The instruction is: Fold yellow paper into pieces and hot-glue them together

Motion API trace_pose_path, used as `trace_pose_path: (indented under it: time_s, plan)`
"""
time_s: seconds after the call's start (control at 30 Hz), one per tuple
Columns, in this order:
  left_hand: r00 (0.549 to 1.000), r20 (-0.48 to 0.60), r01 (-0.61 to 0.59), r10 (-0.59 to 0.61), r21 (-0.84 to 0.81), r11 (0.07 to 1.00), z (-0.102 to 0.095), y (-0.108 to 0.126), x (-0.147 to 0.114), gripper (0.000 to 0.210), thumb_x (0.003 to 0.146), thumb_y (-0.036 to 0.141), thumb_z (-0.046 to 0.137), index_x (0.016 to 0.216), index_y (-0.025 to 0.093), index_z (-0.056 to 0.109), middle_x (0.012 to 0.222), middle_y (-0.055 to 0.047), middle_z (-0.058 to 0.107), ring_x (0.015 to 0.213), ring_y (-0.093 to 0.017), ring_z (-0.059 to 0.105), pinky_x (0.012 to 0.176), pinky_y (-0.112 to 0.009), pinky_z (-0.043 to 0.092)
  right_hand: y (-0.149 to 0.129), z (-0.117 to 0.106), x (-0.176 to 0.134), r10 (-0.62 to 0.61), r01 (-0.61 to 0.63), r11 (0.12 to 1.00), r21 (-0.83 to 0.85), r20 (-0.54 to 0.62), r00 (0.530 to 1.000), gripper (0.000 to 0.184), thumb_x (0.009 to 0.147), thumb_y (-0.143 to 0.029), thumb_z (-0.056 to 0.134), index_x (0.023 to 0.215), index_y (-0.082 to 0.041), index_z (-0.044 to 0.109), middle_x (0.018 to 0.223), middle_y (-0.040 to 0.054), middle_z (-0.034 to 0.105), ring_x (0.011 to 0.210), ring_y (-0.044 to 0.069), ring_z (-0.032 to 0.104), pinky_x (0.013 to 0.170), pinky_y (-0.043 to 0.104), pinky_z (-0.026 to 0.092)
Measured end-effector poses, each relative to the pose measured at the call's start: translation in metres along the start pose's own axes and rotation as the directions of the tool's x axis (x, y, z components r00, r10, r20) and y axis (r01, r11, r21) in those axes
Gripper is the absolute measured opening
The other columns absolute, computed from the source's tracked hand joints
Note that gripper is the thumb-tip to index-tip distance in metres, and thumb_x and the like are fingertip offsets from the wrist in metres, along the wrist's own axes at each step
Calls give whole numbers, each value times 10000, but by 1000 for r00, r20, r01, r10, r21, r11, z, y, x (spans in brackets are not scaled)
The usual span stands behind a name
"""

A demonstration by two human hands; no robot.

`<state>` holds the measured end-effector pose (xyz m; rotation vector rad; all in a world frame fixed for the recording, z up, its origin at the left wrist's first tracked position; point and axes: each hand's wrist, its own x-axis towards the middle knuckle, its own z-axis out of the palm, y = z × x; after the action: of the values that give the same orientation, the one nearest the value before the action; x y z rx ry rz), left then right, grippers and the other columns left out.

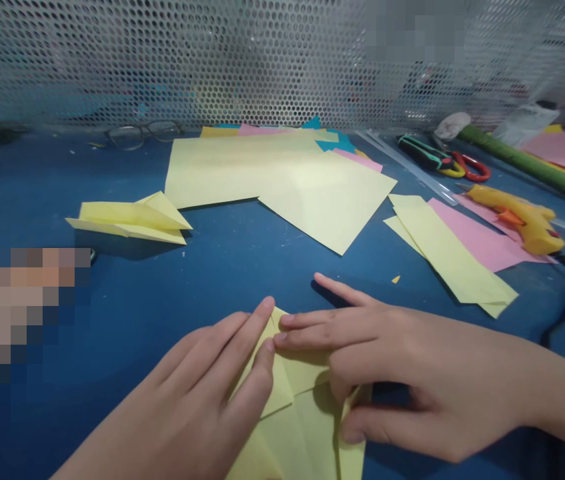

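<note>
A pale yellow sheet of paper (307,427) with folded-in flaps lies on the blue table, between my hands at the near edge of the view. My left hand (202,387) rests on its left side, fingers stretched out together and pressing near the pointed top. From the right, my right hand (412,367) reaches over the sheet. Two of its fingertips press close to the same point, and the little finger sticks out over the table. Its thumb and bent index finger are at a raised flap on the right edge, closed around it. The lower end of the paper is cut off.
A folded yellow paper plane (130,219) stands at the left. Yellow sheets (327,193) lie behind, with folded strips (447,250) and pink paper (482,233) to the right. Further right are a yellow glue gun (517,213), scissors (472,167) and a green stick (527,163). Perforated mesh (242,60) borders the back.
</note>
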<state>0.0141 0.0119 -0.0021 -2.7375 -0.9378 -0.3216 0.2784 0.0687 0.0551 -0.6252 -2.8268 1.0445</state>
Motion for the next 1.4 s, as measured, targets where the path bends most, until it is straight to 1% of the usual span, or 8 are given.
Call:
trace_pose_path:
  time_s: [0.17,0.33,0.53,0.8,0.9,1.03,1.17,1.4]
  plan:
    - [997,77,-26,24,24,999,-6,-2,4,706,838,578,478,1358,102,439,1594,-207,309,1352,-348,351,1003,-433,326,1,2,-2,-48,48,998,34,-10,999,148,976,-281,585,910,-189,680,1412,40,604,1364,148,497,1257,372,71]
    - [995,89,-40,36,37,999,-8,-3,6,772,825,585,499,1387,65,401,1596,-224,285,1352,-360,326,1028,-430,279,-2,1,-1,-69,70,996,49,-35,997,131,961,-228,597,918,-155,696,1243,63,684,1323,138,530,1201,259,268]
    - [994,112,11,-9,-15,1000,-6,-2,4,738,860,592,493,1406,105,389,1624,-187,233,1383,-342,292,1044,-424,258,-3,-2,-1,-60,62,996,67,-27,998,101,944,-171,619,935,-124,708,1226,62,692,1302,120,545,1159,182,315]
    - [999,3,-36,36,-20,999,-3,-1,5,685,960,593,368,1392,63,417,1548,-193,391,1319,-325,370,1059,-414,244,-2,2,-2,-70,75,993,92,-51,996,91,927,-128,623,967,-117,704,1217,76,679,1281,101,550,1092,153,392]
    - [999,-48,-8,5,-49,999,1,-1,1,667,972,578,345,1409,77,403,1490,-168,480,1318,-306,380,1118,-406,193,-2,4,-1,-30,33,999,36,-76,997,99,910,-196,665,989,-141,691,1424,102,567,1390,117,449,1131,179,353]
    - [999,-54,1,-4,-59,998,4,0,-1,643,975,584,349,1393,102,426,1475,-178,492,1338,-303,378,1150,-407,174,1,6,-2,6,-13,998,-55,-120,993,300,892,-377,702,1090,-161,636,1534,114,475,1494,170,287,1240,321,169]
    - [998,-60,-8,5,-53,999,5,1,0,654,988,565,337,1418,77,405,1517,-200,427,1340,-308,385,1151,-412,193,5,7,-3,28,-36,997,-70,-110,994,375,893,-475,678,1110,-174,617,1565,130,426,1497,209,276,1255,401,84]
    - [999,-42,-25,23,-40,999,5,0,-3,671,976,583,354,1397,65,421,1478,-215,448,1310,-334,406,1101,-418,233,-1,15,1,54,-71,984,-165,-106,993,512,941,-547,585,1194,-102,579,1590,170,341,1506,185,224,1247,339,-1]
